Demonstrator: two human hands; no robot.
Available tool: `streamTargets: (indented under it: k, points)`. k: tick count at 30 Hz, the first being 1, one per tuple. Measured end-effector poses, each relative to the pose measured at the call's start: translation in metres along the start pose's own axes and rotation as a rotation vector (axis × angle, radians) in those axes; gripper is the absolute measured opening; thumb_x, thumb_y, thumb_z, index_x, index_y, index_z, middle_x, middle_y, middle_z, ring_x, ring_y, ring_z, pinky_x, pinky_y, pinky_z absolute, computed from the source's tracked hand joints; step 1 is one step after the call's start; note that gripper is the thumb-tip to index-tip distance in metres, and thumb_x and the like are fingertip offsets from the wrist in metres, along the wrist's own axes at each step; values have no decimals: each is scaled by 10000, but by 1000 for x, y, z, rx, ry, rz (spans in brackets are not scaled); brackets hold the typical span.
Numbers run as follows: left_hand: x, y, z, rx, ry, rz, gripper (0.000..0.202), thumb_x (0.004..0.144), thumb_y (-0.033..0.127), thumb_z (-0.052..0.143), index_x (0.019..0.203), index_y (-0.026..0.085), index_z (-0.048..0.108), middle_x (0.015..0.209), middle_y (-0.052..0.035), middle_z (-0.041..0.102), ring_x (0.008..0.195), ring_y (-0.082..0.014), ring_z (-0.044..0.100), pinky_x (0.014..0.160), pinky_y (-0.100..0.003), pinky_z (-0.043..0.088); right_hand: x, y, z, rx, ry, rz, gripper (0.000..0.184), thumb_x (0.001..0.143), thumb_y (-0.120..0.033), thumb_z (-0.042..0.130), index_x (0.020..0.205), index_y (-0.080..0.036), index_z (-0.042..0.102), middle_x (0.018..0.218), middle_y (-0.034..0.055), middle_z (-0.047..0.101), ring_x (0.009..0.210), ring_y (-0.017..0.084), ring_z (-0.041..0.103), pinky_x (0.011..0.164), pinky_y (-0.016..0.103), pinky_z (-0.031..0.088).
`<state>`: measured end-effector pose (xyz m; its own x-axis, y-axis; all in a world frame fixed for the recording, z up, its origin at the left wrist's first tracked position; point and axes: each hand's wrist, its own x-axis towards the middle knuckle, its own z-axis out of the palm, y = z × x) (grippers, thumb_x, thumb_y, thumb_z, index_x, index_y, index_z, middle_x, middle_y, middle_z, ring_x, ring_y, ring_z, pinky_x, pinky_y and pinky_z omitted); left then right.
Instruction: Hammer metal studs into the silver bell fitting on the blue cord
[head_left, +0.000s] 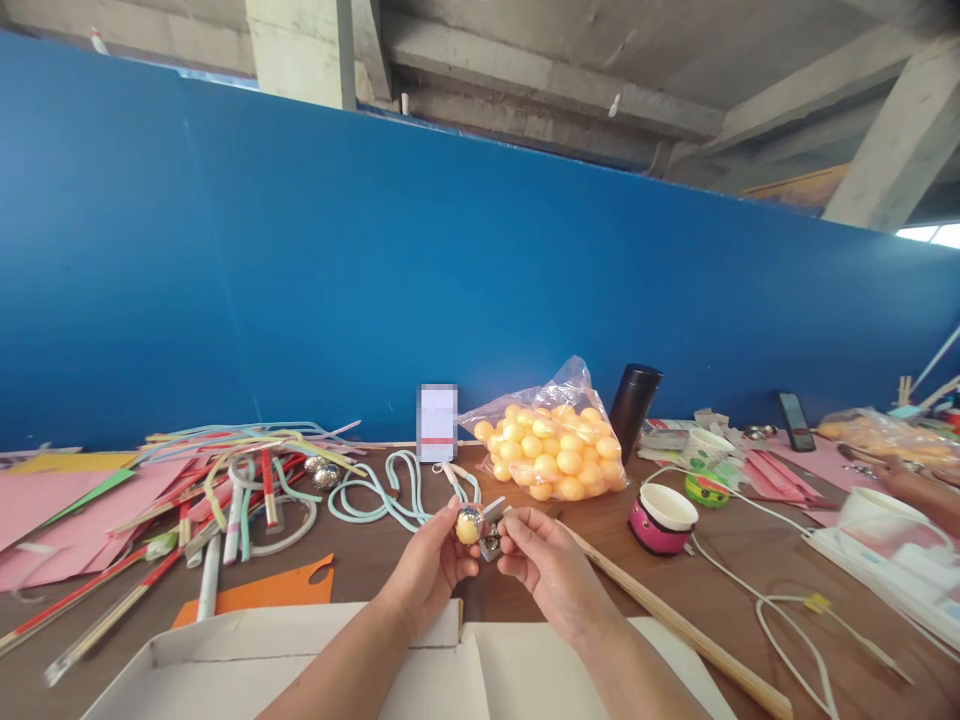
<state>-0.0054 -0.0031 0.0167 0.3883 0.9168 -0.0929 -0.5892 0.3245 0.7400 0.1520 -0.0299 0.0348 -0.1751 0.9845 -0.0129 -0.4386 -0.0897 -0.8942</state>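
Observation:
Held in the fingers of my left hand is a small ball, shiny silver on top and yellowish below. Close beside it, my right hand has its thumb and fingers pinched at a small silvery-grey piece, whose exact kind is hard to make out. A short whitish strip sticks up between the two hands. Both hands are above the table, over the far edge of a white cardboard sheet. Just behind them, a clear plastic bag bulges with many orange-yellow balls.
Tubes, sticks and coloured paper clutter the left. A wooden stick lies right of my hands, near a pink-and-white cup, white cables and a power strip. Behind stand a black bottle and a phone. Another person's hand shows far right.

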Motion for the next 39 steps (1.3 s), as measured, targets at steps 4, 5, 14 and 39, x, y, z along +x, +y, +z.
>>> streamTargets:
  k: [4,5,14,39]
  points:
    - [1,0,-1,9,-15,2,322,840,404,545,960,113,611,793,-72,639,590,-91,577,485,-175,509,-1,-2,2,2,38,-19,224,740,-336,727,818,-134,670,773,30,645,692,88,586,607,162,513]
    - [1,-1,-1,12,-14,6,314,838,401,551,956,116,610,808,-76,645,597,-93,584,491,-175,513,-1,-2,2,3,44,-29,214,741,-331,726,805,-135,668,793,31,650,676,81,582,586,155,509]
    - [0,-2,1,84,-22,26,314,829,411,562,940,122,611,823,-88,665,637,-106,617,535,-183,537,-1,-2,3,11,23,-41,196,754,-322,718,769,-150,625,733,-12,608,582,41,533,509,121,488]
    - [0,-7,3,183,-5,48,280,783,416,621,880,153,610,752,-37,649,679,-124,633,660,-242,536,-6,-2,-1,-17,31,117,240,707,-280,754,871,-115,693,726,26,651,648,78,606,596,137,531]
